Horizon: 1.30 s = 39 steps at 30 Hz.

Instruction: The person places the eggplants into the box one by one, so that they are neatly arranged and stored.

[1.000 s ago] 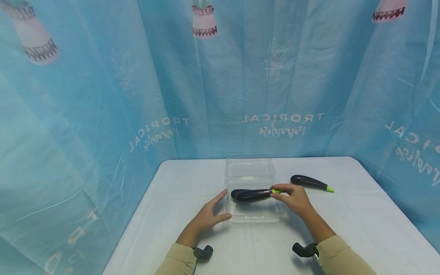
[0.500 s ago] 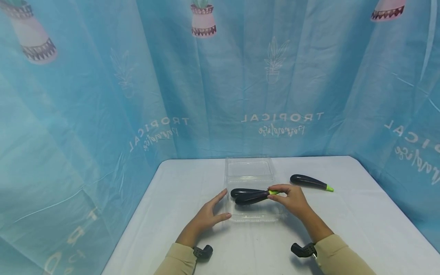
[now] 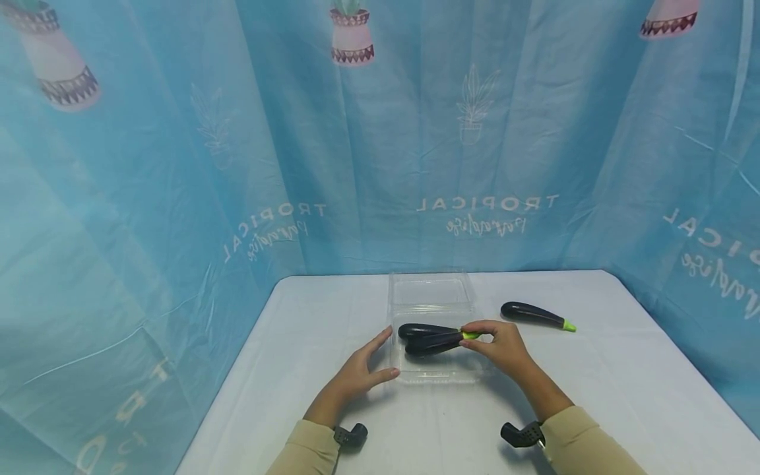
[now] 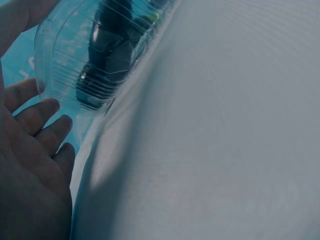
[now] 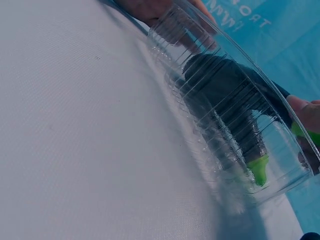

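Observation:
My right hand pinches a dark eggplant by its green stem between thumb and fingertips. That eggplant is over the base of a clear plastic clamshell container, its round end pointing left. Beside it in the container lies another eggplant; in the right wrist view its green stem shows through the ribbed wall. With fingers and thumb spread, my left hand is at the container's left side, fingertips right at the wall. A third eggplant lies on the table to the right of the container.
The container's lid is folded back toward the rear edge of the white table. Blue printed curtains hang behind the table and on both sides. Each wrist wears a black camera mount.
My right hand has shifted slightly left with the held eggplant, whose round end has swung toward me, so more of the eggplant behind it shows. The left hand has stayed in place.

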### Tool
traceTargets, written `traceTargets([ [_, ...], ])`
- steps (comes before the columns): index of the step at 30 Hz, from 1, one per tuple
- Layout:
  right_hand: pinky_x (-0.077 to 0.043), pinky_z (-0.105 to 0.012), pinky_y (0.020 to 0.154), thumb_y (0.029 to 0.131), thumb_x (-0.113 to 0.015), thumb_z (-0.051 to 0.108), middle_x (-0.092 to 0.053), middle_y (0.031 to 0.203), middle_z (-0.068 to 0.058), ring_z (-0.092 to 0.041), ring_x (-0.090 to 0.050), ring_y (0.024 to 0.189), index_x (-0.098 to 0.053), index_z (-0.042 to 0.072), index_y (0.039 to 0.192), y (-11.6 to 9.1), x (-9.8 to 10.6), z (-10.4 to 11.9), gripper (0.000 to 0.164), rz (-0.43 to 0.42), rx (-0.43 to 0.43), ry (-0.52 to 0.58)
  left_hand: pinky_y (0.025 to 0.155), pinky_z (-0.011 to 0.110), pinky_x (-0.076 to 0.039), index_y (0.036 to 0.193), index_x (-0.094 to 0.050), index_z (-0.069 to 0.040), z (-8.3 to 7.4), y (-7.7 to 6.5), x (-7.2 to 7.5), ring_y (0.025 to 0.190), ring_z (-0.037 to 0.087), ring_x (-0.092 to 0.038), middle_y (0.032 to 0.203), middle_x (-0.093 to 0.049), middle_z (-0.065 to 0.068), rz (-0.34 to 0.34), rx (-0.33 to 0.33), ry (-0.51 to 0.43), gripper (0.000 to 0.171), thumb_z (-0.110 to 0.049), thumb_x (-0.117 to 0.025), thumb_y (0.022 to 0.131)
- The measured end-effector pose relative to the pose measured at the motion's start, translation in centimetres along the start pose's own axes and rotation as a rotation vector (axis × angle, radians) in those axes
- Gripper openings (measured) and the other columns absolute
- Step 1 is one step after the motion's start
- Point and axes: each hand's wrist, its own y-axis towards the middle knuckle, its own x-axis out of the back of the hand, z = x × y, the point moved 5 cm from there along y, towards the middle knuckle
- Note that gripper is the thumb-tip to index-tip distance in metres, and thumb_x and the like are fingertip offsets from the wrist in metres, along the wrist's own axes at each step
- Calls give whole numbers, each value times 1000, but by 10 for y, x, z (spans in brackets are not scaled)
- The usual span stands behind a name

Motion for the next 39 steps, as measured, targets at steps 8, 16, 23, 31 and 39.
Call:
traceTargets([
  [8, -60, -56, 79, 77, -96, 10, -79, 102, 1, -15, -73, 89, -85, 10, 104, 2, -3, -1, 29, 19, 50, -31, 121, 60, -25, 166, -36, -16, -3, 0, 0, 155, 31, -28, 169, -33, -2, 3, 11, 8, 89, -37, -82, 93],
  [16, -60, -51, 75, 77, -96, 10, -78, 102, 4, -13, -71, 88, -85, 12, 104, 4, -5, 3, 29, 55, 9, -76, 121, 61, -25, 166, -36, -18, -4, -1, 0, 155, 31, -28, 168, -33, -2, -2, 8, 7, 89, -37, -83, 93],
  [23, -59, -49, 78, 80, -95, 14, -78, 103, 7, -14, -71, 93, -85, 17, 105, 3, -10, 3, 27, 114, -25, -129, 121, 61, -24, 166, -37, -21, -4, -2, -1, 155, 32, -28, 168, -34, -1, 0, 23, -4, 88, -38, -83, 92],
  [31, -60, -53, 82, 79, -94, 10, -78, 104, 4, -21, -72, 97, -84, 12, 106, 4, -10, 6, 29, 100, 0, -135, 121, 61, -26, 167, -36, -20, -4, 0, 0, 154, 32, -29, 169, -33, -2, 3, 11, 15, 89, -39, -82, 93],
  [39, -60, -53, 82, 80, -95, 13, -78, 104, 5, -24, -72, 100, -84, 10, 106, 3, -10, 5, 29, 89, 12, -140, 121, 60, -24, 166, -37, -19, -4, -2, 0, 155, 32, -27, 169, -32, -2, 3, 16, 8, 89, -38, -83, 93],
])
